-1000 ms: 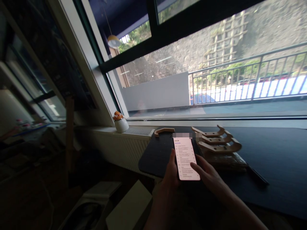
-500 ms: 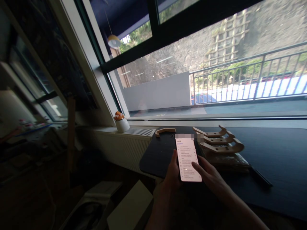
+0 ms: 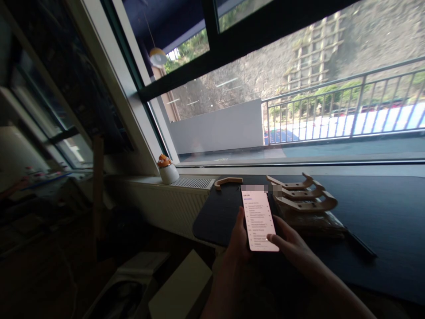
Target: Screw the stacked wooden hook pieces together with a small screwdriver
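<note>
A smartphone (image 3: 259,221) with a bright white list of text on its screen is held upright over the near edge of the dark table. My left hand (image 3: 239,235) wraps its left edge, thumb along the side. My right hand (image 3: 288,237) grips the lower right edge, its thumb resting on the lower part of the screen. The fingers behind the phone are hidden. Just beyond the phone, several curved wooden pieces (image 3: 302,193) with dark holes lie on a plastic-wrapped brown package (image 3: 312,226).
One more curved wooden piece (image 3: 229,180) lies at the dark table's (image 3: 381,212) far left corner. A black stick-like object (image 3: 361,243) is right of the package. A white pot with an orange top (image 3: 168,170) stands on the radiator (image 3: 179,199). A pale box (image 3: 181,285) sits below left.
My right thumb has slid down the phone screen, and the list on it looks slightly shifted. The phone and my left hand stay in nearly the same place.
</note>
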Demonstrator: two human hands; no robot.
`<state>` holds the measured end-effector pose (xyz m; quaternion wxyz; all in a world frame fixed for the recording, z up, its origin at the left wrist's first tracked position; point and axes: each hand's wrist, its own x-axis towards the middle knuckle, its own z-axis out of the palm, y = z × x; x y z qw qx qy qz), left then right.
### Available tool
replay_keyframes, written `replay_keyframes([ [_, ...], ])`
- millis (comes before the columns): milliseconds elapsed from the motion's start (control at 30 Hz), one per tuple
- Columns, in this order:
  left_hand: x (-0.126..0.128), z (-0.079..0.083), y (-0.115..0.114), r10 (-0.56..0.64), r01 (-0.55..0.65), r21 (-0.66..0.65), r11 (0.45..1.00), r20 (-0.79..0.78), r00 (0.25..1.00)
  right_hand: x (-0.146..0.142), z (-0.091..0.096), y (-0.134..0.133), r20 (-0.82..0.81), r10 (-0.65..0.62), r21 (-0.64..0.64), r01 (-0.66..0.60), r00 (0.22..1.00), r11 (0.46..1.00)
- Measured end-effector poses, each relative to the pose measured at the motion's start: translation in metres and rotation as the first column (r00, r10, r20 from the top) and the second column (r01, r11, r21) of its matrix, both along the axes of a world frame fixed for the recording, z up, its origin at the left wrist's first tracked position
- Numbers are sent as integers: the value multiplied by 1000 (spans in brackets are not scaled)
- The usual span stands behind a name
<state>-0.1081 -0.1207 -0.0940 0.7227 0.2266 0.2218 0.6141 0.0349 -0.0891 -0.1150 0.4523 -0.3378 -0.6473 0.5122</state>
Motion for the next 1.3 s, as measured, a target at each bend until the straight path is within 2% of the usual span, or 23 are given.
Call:
replay_keyframes([
  [200,0,0,0,1,-1,-1,1000,2,1000,0,11,-6,-3,34,-4,-34,999,999],
  [467,1,0,-2,18,-18,8,1000,-10,1000,1,8,-5,0,37,8,-37,999,999],
  [600,0,1,-1,3,-3,14,1000,-20,1000,1,12,-7,3,27,5,-27,1000,1000],
  [800,3,4,-1,25,-28,-55,998,-60,998,-14,25,-6,-32,-73,-112,69,997,991],
  [1000,5,5,-2,47,-54,-80,995,-86,995,-27,30,-4,7,-171,-143,170,985,975],
  [1300,3,0,0,80,-86,-84,993,-81,994,-27,24,-2,3,-166,-150,165,986,975],
])
